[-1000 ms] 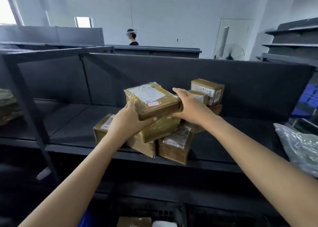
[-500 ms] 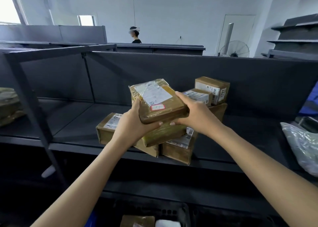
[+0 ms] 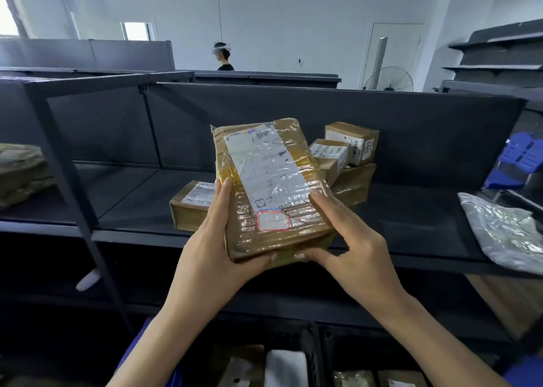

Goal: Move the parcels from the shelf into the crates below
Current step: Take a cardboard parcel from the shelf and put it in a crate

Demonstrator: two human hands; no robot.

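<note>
A flat brown parcel [image 3: 267,187] wrapped in clear tape, with a white label on top, is held tilted up in front of the shelf. My left hand [image 3: 214,245] grips its left edge and near corner. My right hand [image 3: 349,242] holds its right side and underside. Behind it on the dark shelf [image 3: 132,198] lie more brown parcels: one at the left [image 3: 191,207] and a small pile at the right [image 3: 346,154]. Below, black crates [image 3: 316,354] hold a few parcels [image 3: 282,369].
A grey plastic bag [image 3: 505,228] lies on the shelf at the right. A brown bundle [image 3: 20,175] sits in the left bay behind a metal post [image 3: 73,192]. Blue crates [image 3: 520,157] stand far right. Another person stands beyond the shelving.
Both hands have lifted the taped parcel off the pile and drawn it toward me, tilting its label up. The view has dropped, and the crates below show more.
</note>
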